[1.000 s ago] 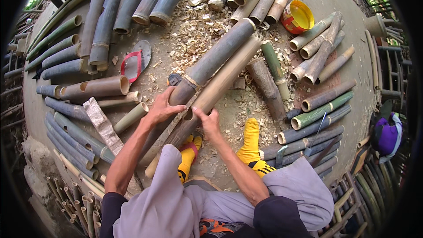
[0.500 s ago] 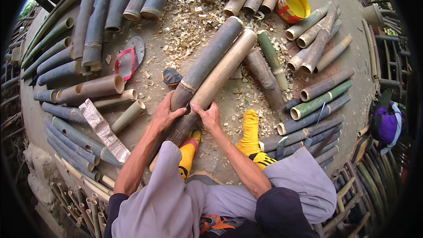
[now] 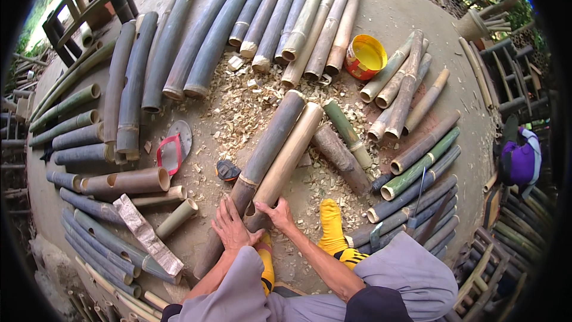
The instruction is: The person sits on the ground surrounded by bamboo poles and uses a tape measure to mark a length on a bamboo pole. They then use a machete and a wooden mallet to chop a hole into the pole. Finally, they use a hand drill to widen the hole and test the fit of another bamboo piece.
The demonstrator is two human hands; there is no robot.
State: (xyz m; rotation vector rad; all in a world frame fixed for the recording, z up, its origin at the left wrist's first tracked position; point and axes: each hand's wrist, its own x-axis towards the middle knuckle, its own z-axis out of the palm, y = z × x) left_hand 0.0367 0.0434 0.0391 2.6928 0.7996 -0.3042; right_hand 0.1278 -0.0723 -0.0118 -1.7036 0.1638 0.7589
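Observation:
Two thick bamboo tubes lie side by side in front of me, slanting away to the upper right. The left one is a dark bamboo tube (image 3: pixel 269 143); the right one is a pale bamboo tube (image 3: pixel 294 149) with its skin scraped off and a notch near my hands. My left hand (image 3: pixel 234 226) lies across the near part of the dark tube, fingers stretched and spread. At the pale tube's right side my right hand (image 3: pixel 277 214) grips it, thumb by the notch; its curled fingers are partly hidden. My yellow-socked foot (image 3: pixel 332 229) stands to the right.
Wood chips (image 3: pixel 244 101) cover the ground ahead. Beside the tubes lie a tape measure (image 3: pixel 227 170), a sandal (image 3: pixel 173 149), a green bamboo piece (image 3: pixel 347 134) and a rough log (image 3: pixel 341 158). A yellow-red bucket (image 3: pixel 364 58) stands farther off. Bamboo tubes ring the area; a saw (image 3: pixel 417 200) lies right.
My left hand has gone from wrapping the dark tube to lying flat with spread fingers. My right hand stays at the notch. The view has tilted up, so everything sits lower.

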